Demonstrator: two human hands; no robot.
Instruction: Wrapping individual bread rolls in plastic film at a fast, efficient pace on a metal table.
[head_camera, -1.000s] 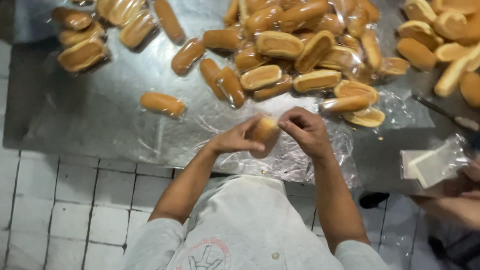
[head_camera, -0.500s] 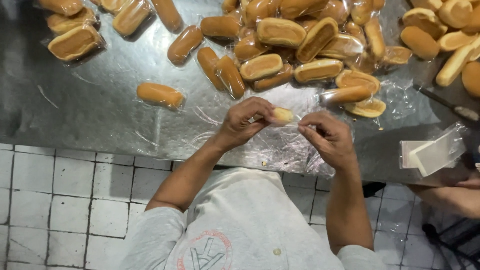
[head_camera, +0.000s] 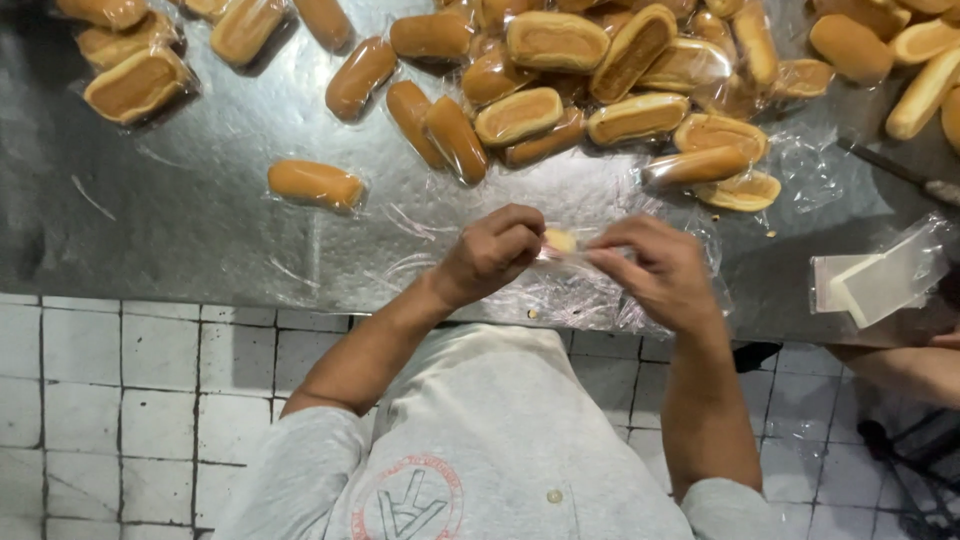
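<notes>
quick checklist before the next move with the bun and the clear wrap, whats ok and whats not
1. Bun held by left hand: ok.
2. Right hand pinching the clear wrap: ok.
3. Wrap fully closed around the bun: cannot tell, fingers hide it.
4. Bare patch of metal table to set it down: ok.
5. Loose plastic sheets under the hands lying flat: not ok, crumpled.

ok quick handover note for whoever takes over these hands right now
Left hand: closed around a bun in a clear plastic bag.
Right hand: pinching the bag's open end.
Both are over the near edge of the metal table.
Done: many bagged buns piled at the far side, one wrapped bun lying apart.
Left: this bag looks not yet closed.
</notes>
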